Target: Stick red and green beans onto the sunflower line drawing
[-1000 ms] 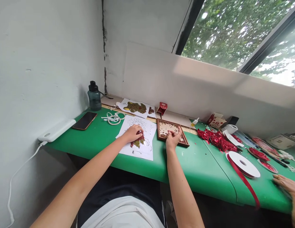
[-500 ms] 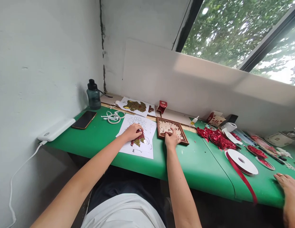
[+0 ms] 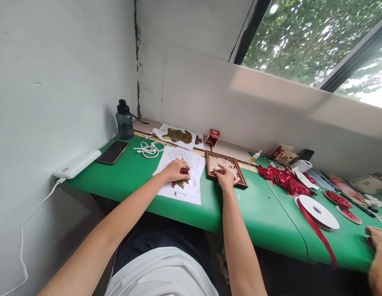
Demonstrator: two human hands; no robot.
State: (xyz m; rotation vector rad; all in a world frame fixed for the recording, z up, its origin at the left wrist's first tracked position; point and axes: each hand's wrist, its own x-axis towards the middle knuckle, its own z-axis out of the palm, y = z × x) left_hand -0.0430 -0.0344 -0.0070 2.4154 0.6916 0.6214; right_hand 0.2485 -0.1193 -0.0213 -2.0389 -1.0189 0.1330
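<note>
My left hand (image 3: 176, 169) rests fingers-down on a white sheet with a line drawing (image 3: 181, 174), right over a patch of red and green beads (image 3: 181, 177) glued to it. Its fingers lie flat and a little spread. My right hand (image 3: 225, 176) reaches into a shallow brown wooden tray (image 3: 225, 167) scattered with small red beads. The forefinger is stretched forward onto the tray's floor and the other fingers are curled. I cannot make out a bead between the fingertips.
On the green table (image 3: 258, 218): a dark water bottle (image 3: 124, 120), a phone (image 3: 112, 151), a white power bank (image 3: 77, 163), a coiled white cable (image 3: 150, 149), a finished bead picture (image 3: 178, 136), red ribbon flowers (image 3: 283, 179), a ribbon spool (image 3: 318, 211). Another person's hand (image 3: 377, 242) is at the right edge.
My right hand has slid forward into the tray with its forefinger stretched out. The left hand has stayed on the beads. The other person's hand has drawn back to the right.
</note>
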